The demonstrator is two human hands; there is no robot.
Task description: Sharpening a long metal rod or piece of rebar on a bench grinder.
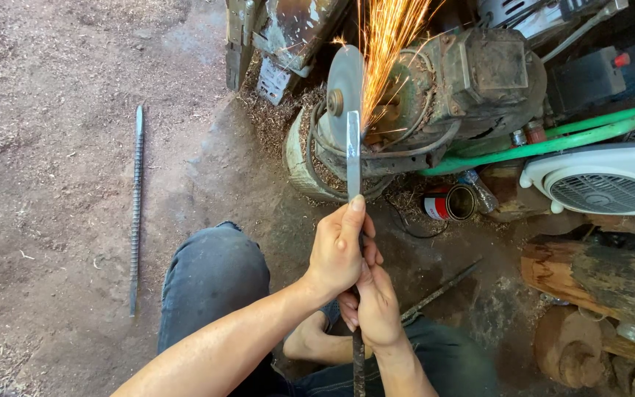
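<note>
Both hands hold a long flat metal blade [353, 158] end-on to a spinning grinding wheel [345, 87], and sparks [391, 33] fan up and away from where the blade's far end meets the disc. The left hand [339, 250] wraps the bar nearer the wheel, its grip tight around it with the forefinger laid along the flat; the right hand [376, 305] sits just behind, its grip shut on the darker rear part of the same bar. To grind well here, I judge, the blade wants steady, light pressure at a constant angle, with the forward forefinger kept well back from the disc and the sparks thrown away from the body. The wheel is driven by a grimy electric motor [472, 77] that stands on the dirt floor [53, 110], with a cable looped at its base. To the right lie a green hose [553, 143], a white fan [604, 184], an open tin can [450, 202] and rough logs [604, 279]. A twisted steel rod [136, 206] lies well apart on the floor to the left, and a thinner rod [442, 290] rests near the right hand. The person's knee [214, 272] in dark trousers is drawn up close below the hands, which leaves little room to shift.
</note>
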